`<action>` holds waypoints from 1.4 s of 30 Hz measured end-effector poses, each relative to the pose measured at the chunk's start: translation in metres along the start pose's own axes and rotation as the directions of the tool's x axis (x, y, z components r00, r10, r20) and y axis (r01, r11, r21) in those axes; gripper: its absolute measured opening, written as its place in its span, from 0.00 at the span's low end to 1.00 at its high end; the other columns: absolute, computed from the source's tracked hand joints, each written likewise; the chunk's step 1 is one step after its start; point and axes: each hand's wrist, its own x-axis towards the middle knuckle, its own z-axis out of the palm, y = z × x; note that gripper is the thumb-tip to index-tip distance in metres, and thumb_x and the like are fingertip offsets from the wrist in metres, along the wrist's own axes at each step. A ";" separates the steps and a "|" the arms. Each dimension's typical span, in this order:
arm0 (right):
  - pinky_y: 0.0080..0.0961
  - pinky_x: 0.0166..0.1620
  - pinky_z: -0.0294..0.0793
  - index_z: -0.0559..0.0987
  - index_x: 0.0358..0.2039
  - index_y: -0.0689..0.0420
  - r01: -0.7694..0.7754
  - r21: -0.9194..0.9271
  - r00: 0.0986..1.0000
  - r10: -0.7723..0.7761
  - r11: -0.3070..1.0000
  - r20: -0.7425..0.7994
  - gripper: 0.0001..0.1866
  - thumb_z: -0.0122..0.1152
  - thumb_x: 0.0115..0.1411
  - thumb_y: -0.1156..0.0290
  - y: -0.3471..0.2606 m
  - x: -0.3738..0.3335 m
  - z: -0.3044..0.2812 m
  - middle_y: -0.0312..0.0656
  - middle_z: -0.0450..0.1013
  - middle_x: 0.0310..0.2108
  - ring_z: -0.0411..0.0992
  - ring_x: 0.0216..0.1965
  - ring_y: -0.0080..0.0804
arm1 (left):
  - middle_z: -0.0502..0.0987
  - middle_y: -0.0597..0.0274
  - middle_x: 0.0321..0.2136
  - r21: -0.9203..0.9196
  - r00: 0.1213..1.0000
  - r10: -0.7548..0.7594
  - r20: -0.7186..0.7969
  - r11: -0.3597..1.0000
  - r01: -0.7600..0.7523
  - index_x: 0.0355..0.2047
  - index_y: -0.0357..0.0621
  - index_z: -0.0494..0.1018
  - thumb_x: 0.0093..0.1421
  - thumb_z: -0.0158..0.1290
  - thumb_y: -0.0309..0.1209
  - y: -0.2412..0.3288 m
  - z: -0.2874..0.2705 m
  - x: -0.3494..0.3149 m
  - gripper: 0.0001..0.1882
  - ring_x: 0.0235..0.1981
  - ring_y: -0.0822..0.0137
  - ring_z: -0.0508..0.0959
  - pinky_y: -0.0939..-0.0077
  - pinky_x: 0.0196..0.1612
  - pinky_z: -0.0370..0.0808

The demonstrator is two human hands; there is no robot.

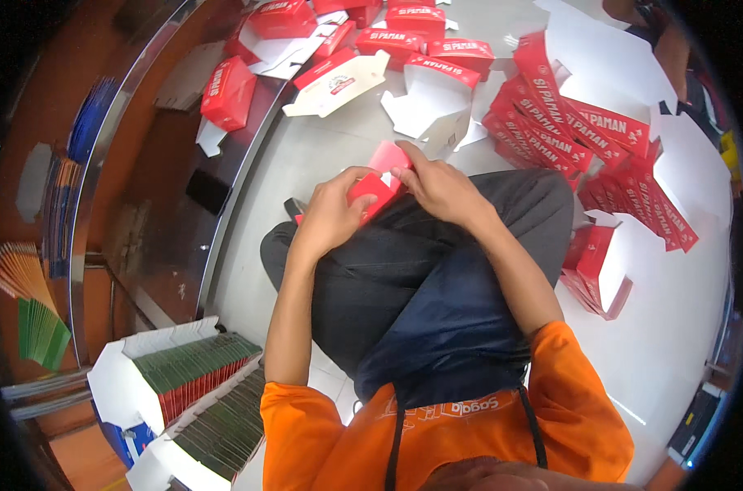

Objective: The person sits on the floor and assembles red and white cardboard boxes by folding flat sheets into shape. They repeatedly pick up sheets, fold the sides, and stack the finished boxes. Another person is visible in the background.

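Note:
Between my hands, above my crossed legs, is a small red cardboard box (366, 186) with a lighter pink-red flap and a bit of white inner side showing. My left hand (335, 209) grips its near left side, thumb across the red face. At the box's far right edge, my right hand (438, 186) pinches the flap between thumb and fingers. Just past my hands lies an open red and white box (433, 98) with its flaps spread. A cream-lidded box (336, 85) rests to the left of it.
Folded red boxes (388, 42) are heaped at the far side. To the right stand nested stacks of red and white cartons (543, 123). Cartons packed with green-edged pieces (193, 372) sit at the lower left. A metal-edged glass case (248, 155) runs along the left, with a dark phone-like object (208, 192).

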 end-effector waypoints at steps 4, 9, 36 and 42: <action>0.27 0.31 0.72 0.71 0.43 0.65 -0.080 0.286 0.996 0.086 0.955 -0.008 0.18 0.49 0.69 0.59 0.024 0.007 0.014 0.43 0.74 0.22 0.73 0.24 0.29 | 0.79 0.40 0.36 0.050 0.991 -0.122 0.053 0.992 0.120 0.41 0.34 0.75 0.59 0.54 0.31 -0.020 -0.007 -0.014 0.14 0.39 0.51 0.81 0.64 0.44 0.74; 0.18 0.29 0.71 0.73 0.38 0.63 -0.073 0.577 0.971 0.190 0.813 -0.145 0.18 0.49 0.69 0.58 0.045 0.004 0.024 0.37 0.73 0.20 0.72 0.23 0.21 | 0.79 0.54 0.28 -0.057 0.942 -0.184 0.281 0.976 0.208 0.40 0.32 0.75 0.62 0.53 0.34 -0.046 -0.009 -0.005 0.15 0.28 0.70 0.76 0.74 0.36 0.73; 0.33 0.32 0.73 0.77 0.43 0.59 0.389 0.101 0.902 -0.356 0.916 -0.244 0.13 0.58 0.62 0.64 0.060 -0.004 -0.016 0.47 0.76 0.31 0.74 0.27 0.42 | 0.78 0.65 0.27 -0.119 0.932 -0.177 0.315 0.967 0.224 0.39 0.34 0.75 0.63 0.54 0.33 0.004 0.007 0.030 0.12 0.27 0.78 0.73 0.80 0.29 0.71; 0.40 0.35 0.72 0.76 0.40 0.56 0.206 -0.084 0.960 -0.218 0.975 -0.178 0.12 0.57 0.61 0.63 0.044 -0.014 -0.006 0.47 0.75 0.33 0.74 0.35 0.50 | 0.74 0.66 0.22 -0.050 0.916 -0.188 0.353 0.974 0.219 0.42 0.31 0.73 0.64 0.50 0.28 0.016 0.024 0.017 0.11 0.24 0.76 0.71 0.77 0.29 0.70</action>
